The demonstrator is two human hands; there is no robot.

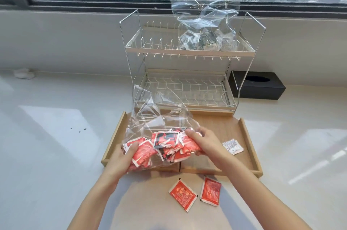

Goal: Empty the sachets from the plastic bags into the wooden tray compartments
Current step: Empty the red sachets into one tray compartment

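Note:
A clear plastic bag full of red sachets lies over the left half of the wooden tray. My left hand grips the bag's near left end, and my right hand grips its right end. One white sachet lies in the tray's right compartment. Two red sachets lie on the counter in front of the tray. A second clear bag with dark and white sachets stands on the top shelf of the wire rack.
A two-tier white wire dish rack stands right behind the tray, its lower shelf bare. A black tissue box sits to the rack's right. The pale counter spreads on both sides, under a window sill.

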